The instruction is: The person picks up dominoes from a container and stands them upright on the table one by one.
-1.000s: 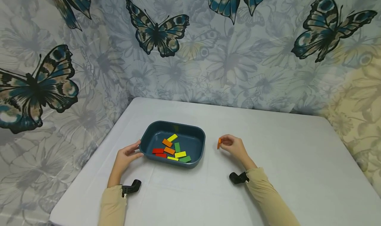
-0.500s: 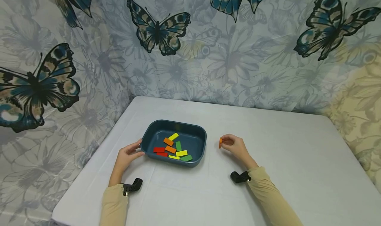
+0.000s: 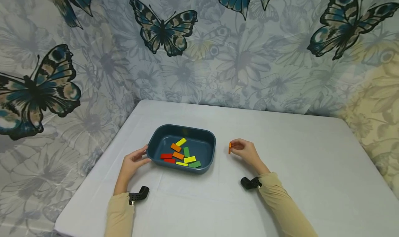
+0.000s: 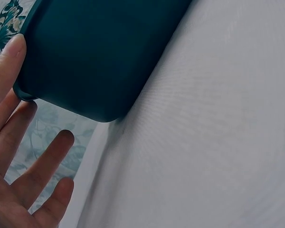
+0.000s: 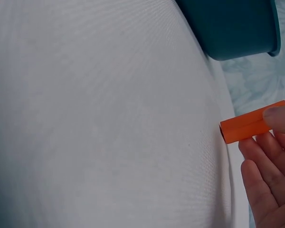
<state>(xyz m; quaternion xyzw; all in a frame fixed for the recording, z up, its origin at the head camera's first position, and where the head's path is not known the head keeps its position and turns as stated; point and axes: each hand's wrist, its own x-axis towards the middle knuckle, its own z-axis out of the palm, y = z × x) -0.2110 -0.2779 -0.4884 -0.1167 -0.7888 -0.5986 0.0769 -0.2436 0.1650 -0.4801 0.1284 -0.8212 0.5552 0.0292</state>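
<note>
A dark blue rectangular dish point(image 3: 204, 154) stands on the white-covered table. Inside lie several small flat blocks, among them a red block point(image 3: 166, 156), an orange block point(image 3: 178, 155), a yellow block point(image 3: 189, 159) and a green block point(image 3: 186, 151). My left hand point(image 3: 131, 164) holds the dish's left front corner, thumb at the front and fingertips by the left rim; two fingers stand away in the left wrist view. Right of the dish, my right hand point(image 3: 246, 151) pinches another orange block point(image 5: 247, 125) on end. Whether its lower end touches the cloth, I cannot tell.
The white cloth point(image 3: 299, 174) covers the whole tabletop, with its far edge near a butterfly-patterned backdrop point(image 3: 243, 63). A black wrist camera point(image 3: 139, 194) sits on the left forearm, and another black camera point(image 3: 250, 183) on the right.
The orange block in my right hand has gone from a slight tilt to nearly upright. Both hands otherwise stay in place, and the head view shifts only slightly.
</note>
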